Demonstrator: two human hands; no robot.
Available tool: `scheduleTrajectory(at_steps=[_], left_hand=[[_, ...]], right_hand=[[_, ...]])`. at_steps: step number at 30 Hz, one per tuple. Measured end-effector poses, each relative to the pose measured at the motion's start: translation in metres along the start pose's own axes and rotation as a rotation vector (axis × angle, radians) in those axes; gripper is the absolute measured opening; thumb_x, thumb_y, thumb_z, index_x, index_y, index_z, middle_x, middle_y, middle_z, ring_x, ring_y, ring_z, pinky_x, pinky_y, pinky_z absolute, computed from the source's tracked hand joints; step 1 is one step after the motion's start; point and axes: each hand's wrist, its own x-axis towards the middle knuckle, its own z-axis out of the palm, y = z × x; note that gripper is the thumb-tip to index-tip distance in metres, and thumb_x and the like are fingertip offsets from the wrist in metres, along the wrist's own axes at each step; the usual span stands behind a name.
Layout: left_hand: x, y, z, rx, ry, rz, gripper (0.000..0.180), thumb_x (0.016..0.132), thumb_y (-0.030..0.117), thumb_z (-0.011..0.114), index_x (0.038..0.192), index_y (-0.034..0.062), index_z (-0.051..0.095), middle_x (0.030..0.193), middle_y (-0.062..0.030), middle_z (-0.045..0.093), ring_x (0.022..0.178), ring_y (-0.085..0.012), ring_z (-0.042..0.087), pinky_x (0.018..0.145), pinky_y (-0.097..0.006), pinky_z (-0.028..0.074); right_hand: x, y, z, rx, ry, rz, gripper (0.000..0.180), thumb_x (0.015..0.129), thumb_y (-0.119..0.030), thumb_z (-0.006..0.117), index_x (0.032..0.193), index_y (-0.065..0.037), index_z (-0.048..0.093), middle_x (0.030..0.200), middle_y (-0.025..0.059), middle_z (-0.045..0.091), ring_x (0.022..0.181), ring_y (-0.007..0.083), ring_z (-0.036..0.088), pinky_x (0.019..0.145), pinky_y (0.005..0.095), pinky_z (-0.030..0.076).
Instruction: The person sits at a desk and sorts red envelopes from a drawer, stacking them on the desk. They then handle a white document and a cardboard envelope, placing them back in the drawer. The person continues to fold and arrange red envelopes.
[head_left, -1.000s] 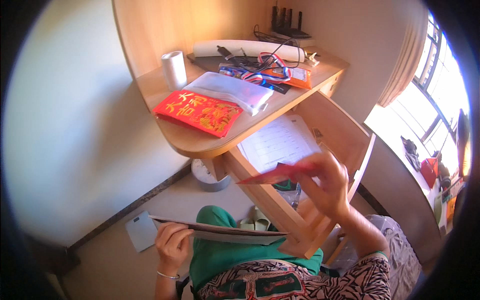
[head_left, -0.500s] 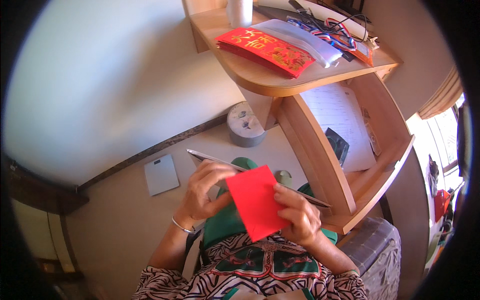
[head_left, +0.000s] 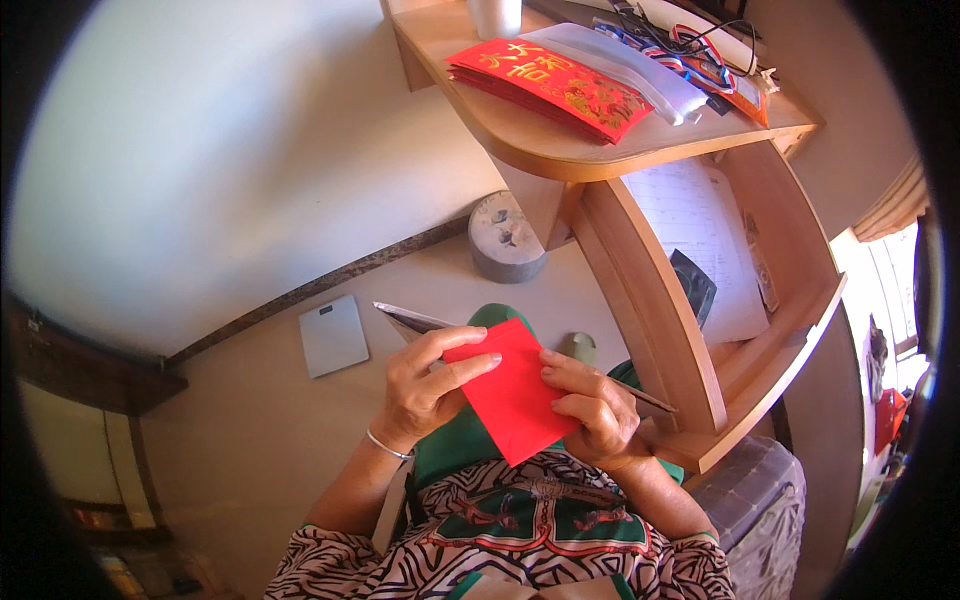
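A plain red envelope is held tilted above my lap, its blank side facing up. My left hand pinches its upper left corner, with two fingers lying on top and the thumb hidden beneath. Along the right edge, my right hand grips it with bent fingers on top; that thumb's position is unclear. Behind the hands, a thin flat board lies across my knees, mostly covered. A stack of red envelopes with gold decoration lies on the desk, beyond the hands.
The wooden desk also carries a white cup, a clear plastic pouch and striped ribbons. Below it, an open drawer with papers juts out at the right. A round grey stool and a flat scale are on the floor.
My left hand has moved right, and its fingers now lie on the envelope's upper corner. The envelope has shifted slightly, still in my right hand. The view has moved a little.
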Motion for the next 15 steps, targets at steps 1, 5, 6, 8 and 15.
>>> scheduleTrajectory(at_steps=[1,5,6,8,15], left_hand=[[0.000,0.000,0.001,0.018,0.012,0.005,0.027,0.072,0.001,0.068,0.096,0.0110,0.073,0.104,-0.0098,0.067,0.087,-0.0259,0.069,0.071,-0.032,0.058],[-0.001,0.001,0.005,0.037,0.039,-0.023,0.024,0.072,0.000,0.066,0.093,0.0094,0.074,0.102,-0.0101,0.068,0.084,-0.0262,0.069,0.070,-0.032,0.058],[0.000,0.001,0.005,0.028,0.043,-0.021,0.024,0.073,0.000,0.066,0.095,0.0087,0.073,0.102,-0.0106,0.068,0.084,-0.0264,0.069,0.070,-0.032,0.057],[0.002,-0.001,0.005,0.018,0.053,0.000,0.024,0.076,0.000,0.066,0.098,0.0072,0.072,0.102,-0.0118,0.068,0.083,-0.0268,0.069,0.070,-0.032,0.057],[0.005,0.000,0.001,-0.433,0.184,-0.451,0.021,0.097,0.015,0.055,0.105,-0.0016,0.067,0.103,-0.0122,0.068,0.086,-0.0193,0.065,0.075,-0.030,0.052]], right_hand=[[0.000,0.000,0.000,0.012,0.006,-0.002,0.020,0.071,0.013,0.058,0.086,0.001,0.052,0.101,0.0253,0.065,0.099,0.0420,0.067,0.077,0.0436,0.059],[0.003,0.001,0.001,0.006,0.015,0.013,0.021,0.069,0.014,0.058,0.086,0.001,0.052,0.100,0.0251,0.065,0.099,0.0422,0.067,0.077,0.0439,0.059],[0.005,0.000,0.001,-0.008,0.021,0.019,0.022,0.068,0.014,0.058,0.086,0.001,0.053,0.100,0.0249,0.065,0.099,0.0423,0.067,0.077,0.0440,0.059],[0.008,-0.001,0.002,-0.037,0.059,0.015,0.022,0.069,0.013,0.060,0.086,0.001,0.053,0.099,0.0242,0.065,0.098,0.0420,0.067,0.078,0.0444,0.058],[0.025,-0.010,-0.006,0.095,0.171,0.137,0.026,0.071,0.010,0.069,0.089,0.000,0.054,0.100,0.0225,0.064,0.100,0.0405,0.066,0.085,0.0469,0.056]])
